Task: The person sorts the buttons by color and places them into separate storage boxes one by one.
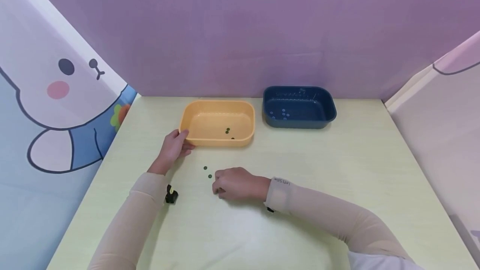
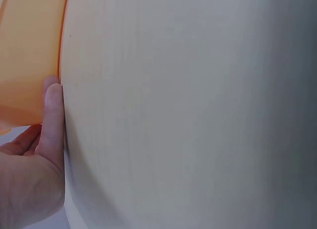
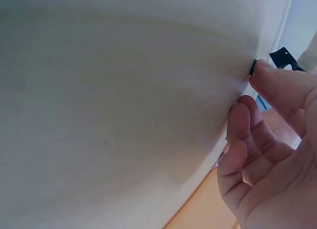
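Observation:
My left hand (image 1: 173,147) grips the near left corner of a yellow plastic tray (image 1: 221,142), thumb on the rim and fingers outside it. In the left wrist view, the thumb (image 2: 53,110) lies along the tray's side. My right hand (image 1: 238,183) is low over the table with curled fingers. Between its thumb and index fingertip, the right wrist view shows a small green disc (image 3: 253,67), pinched at the tabletop; the head view hides it. Just left of that hand lie two green discs (image 1: 210,176), apart from each other. Several more green discs (image 1: 227,132) rest inside the yellow tray.
A dark blue tray (image 1: 300,123) stands at the back right, holding several small light blue discs (image 1: 283,114). Behind the pale table (image 1: 375,178) rises a purple backdrop (image 1: 225,32). A black wrist-mounted piece (image 1: 171,195) sits beside the left sleeve.

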Action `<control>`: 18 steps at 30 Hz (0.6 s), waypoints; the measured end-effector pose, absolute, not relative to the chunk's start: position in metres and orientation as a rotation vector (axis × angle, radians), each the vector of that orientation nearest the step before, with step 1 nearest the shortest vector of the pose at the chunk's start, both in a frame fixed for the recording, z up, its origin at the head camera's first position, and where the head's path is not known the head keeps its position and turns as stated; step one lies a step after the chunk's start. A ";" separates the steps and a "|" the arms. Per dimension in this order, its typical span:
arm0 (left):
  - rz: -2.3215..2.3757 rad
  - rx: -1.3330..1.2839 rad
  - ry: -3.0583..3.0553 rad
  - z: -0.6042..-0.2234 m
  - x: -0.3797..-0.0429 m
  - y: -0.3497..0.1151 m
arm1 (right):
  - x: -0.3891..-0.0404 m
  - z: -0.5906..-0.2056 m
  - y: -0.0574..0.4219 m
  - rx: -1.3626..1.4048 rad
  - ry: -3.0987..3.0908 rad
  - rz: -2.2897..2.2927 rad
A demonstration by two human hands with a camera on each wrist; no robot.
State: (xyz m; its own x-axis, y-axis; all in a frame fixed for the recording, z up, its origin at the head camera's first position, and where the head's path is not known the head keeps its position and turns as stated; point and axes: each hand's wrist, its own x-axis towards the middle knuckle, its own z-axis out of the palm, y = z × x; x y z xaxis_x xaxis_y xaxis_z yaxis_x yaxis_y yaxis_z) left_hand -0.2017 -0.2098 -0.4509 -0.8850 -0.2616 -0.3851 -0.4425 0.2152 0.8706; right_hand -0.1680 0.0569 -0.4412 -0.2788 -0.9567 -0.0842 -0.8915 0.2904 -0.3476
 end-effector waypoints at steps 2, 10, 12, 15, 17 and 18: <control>1.745 -0.675 2.324 -0.451 -0.201 -0.210 | -0.168 -0.441 0.057 -1.714 2.290 -0.330; 1.751 -0.668 2.322 -0.449 -0.200 -0.209 | -0.168 -0.438 0.057 -1.808 2.334 -0.239; 1.755 -0.674 2.325 -0.449 -0.200 -0.209 | -0.167 -0.439 0.056 -1.824 2.348 -0.193; 1.755 -0.675 2.330 -0.449 -0.200 -0.209 | -0.166 -0.440 0.054 -1.841 2.371 -0.126; 1.755 -0.670 2.332 -0.449 -0.200 -0.209 | -0.165 -0.441 0.054 -1.830 2.380 -0.109; 1.752 -0.668 2.333 -0.450 -0.200 -0.209 | -0.165 -0.441 0.054 -1.823 2.384 -0.105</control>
